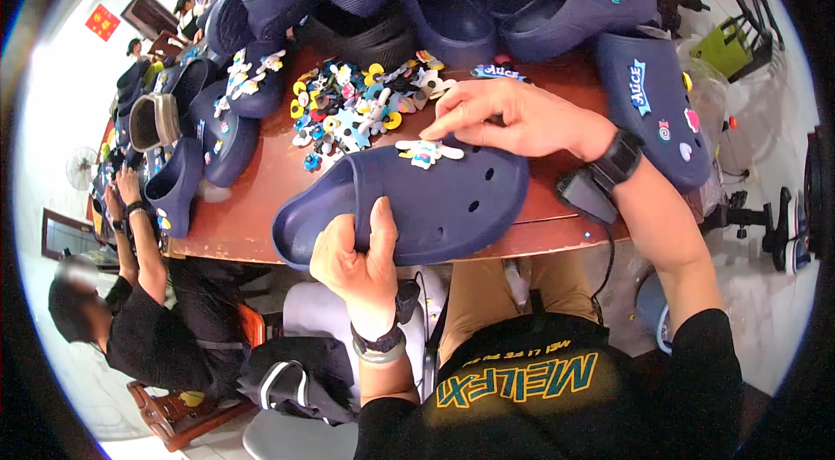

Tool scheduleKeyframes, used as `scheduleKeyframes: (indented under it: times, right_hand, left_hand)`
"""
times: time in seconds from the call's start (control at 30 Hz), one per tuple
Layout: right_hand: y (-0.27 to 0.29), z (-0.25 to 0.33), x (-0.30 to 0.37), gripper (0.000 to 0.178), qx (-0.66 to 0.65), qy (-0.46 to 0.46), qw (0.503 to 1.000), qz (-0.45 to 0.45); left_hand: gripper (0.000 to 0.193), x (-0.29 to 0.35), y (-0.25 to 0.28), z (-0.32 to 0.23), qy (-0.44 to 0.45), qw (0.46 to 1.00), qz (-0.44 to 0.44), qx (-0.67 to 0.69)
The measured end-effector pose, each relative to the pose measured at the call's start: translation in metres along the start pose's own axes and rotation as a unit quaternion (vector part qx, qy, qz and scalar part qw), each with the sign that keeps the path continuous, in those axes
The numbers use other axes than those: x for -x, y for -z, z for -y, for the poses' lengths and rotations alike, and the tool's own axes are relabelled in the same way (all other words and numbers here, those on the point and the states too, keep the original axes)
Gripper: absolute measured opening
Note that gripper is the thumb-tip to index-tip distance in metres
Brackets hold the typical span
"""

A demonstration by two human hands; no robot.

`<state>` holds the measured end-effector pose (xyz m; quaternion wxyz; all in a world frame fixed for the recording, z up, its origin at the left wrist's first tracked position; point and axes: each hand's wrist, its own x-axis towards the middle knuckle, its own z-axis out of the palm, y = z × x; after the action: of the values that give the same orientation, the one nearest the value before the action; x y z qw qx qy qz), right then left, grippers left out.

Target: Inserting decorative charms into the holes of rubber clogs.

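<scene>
With our left hand (352,256) we grip the navy clog (444,203) by its opening, thumb on top, at the near edge of the desk (248,221). Our right hand (513,116) is over its upper side, fingers narrowed beside a white charm (424,153) on the clog; whether they pinch anything, we cannot tell. Beyond lies our charm pile (352,116), and more clogs (570,21) stand toward the far edge.
</scene>
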<state>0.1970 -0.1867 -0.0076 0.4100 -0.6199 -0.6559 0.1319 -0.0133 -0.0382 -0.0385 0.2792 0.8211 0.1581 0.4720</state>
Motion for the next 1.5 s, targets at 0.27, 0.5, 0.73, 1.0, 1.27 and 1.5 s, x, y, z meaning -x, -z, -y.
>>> scheduleKeyframes:
  times: [0.27,0.5,0.73,1.0,1.27,1.5]
  right_hand:
    - [-0.012,0.004,-0.006,0.032,-0.037,0.02,0.999,-0.024]
    - [-0.028,0.029,-0.011,0.02,0.202,0.07,0.966,-0.149]
    - [-0.054,0.034,-0.023,0.026,0.331,0.046,0.921,-0.198]
    - [-0.025,0.016,-0.016,0.022,0.061,0.066,0.989,-0.12]
    - [-0.06,0.036,-0.025,0.031,0.257,-0.019,0.929,-0.266]
    - [-0.053,0.039,-0.018,0.025,0.115,-0.022,0.966,-0.23]
  left_hand:
    - [0.046,0.003,-0.002,0.004,0.012,0.999,-0.035,0.002]
    - [0.046,0.003,-0.001,0.003,0.014,0.999,-0.041,0.015]
    - [0.046,0.002,-0.004,0.002,0.014,0.999,-0.031,0.002]
    - [0.039,0.001,0.001,-0.002,0.012,0.999,-0.021,-0.027]
    - [0.043,-0.002,0.002,-0.004,0.006,0.999,-0.008,-0.04]
    - [0.022,-0.007,0.027,-0.012,0.058,0.992,0.115,0.013]
